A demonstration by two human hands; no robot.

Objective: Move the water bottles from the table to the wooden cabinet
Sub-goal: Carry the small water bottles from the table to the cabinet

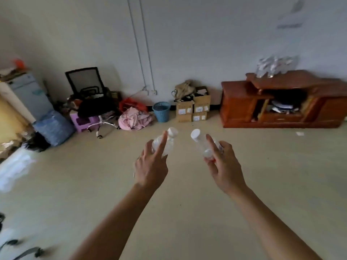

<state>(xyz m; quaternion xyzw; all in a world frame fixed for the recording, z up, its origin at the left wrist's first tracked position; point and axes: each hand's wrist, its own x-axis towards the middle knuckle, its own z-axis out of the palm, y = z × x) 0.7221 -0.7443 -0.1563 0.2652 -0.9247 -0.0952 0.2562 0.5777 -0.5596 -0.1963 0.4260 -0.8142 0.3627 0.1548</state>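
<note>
My left hand [151, 166] holds a clear water bottle [170, 139] with a white cap, index finger stretched along its side. My right hand [222, 166] grips a second clear bottle [201, 142], also white-capped. Both bottles are held out over the floor, tilted forward. The wooden cabinet [236, 104] stands against the far wall to the right. Several clear bottles [275, 65] are on its top, blurred. The table is not in view.
Along the far wall lie a blue basket [161, 111], stacked cardboard boxes [193, 109], a pink cloth heap [136, 119] and a black office chair [88, 91]. A blue bag [53, 127] lies at left. Beige floor [187, 203] stretches between me and the cabinet.
</note>
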